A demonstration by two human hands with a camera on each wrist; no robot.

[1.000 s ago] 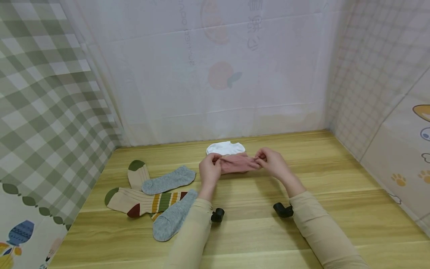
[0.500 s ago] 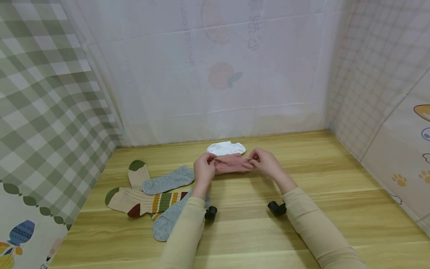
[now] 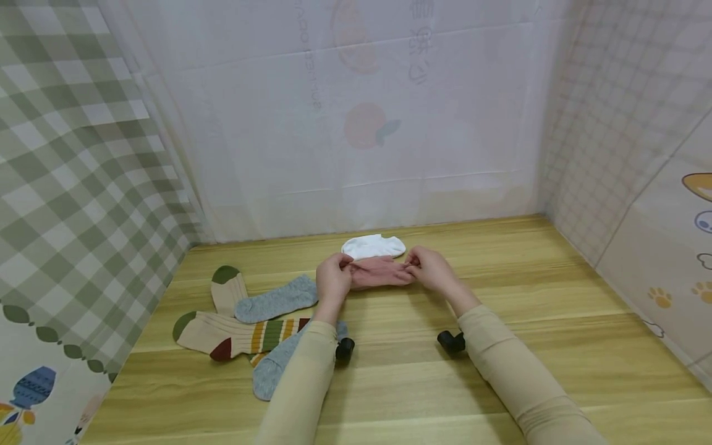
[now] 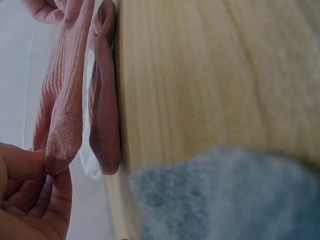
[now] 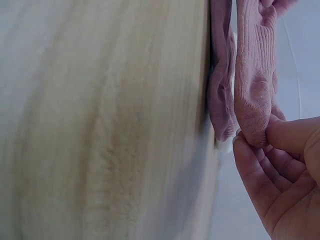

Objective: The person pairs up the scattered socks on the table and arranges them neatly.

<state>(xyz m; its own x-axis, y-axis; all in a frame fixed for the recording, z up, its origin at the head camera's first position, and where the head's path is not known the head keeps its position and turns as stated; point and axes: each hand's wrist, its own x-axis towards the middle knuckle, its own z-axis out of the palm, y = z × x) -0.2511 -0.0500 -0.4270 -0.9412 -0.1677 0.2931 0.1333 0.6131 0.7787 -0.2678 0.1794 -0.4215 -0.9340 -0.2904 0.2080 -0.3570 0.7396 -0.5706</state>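
Observation:
A ribbed pink sock (image 3: 381, 272) is stretched sideways between both hands, raised above the table. My left hand (image 3: 334, 279) pinches one end of it between thumb and fingers; my right hand (image 3: 431, 270) pinches the opposite end. In both wrist views a second pink sock (image 4: 104, 110) lies flat on the table under the held one; the head view mostly hides it. Just behind them is a white sock (image 3: 372, 246) on the table.
Left of the hands lie grey socks (image 3: 277, 300) and cream striped socks (image 3: 222, 330), overlapping, partly covered by the left sleeve. The wooden table (image 3: 556, 346) meets a white curtain (image 3: 250, 154) at the back. A checked cloth (image 3: 83, 123) hangs at the left.
Both hands have moved a little to the left, carrying the stretched pink sock with them. The left sleeve now covers more of the nearer grey sock. The other socks have stayed in place.

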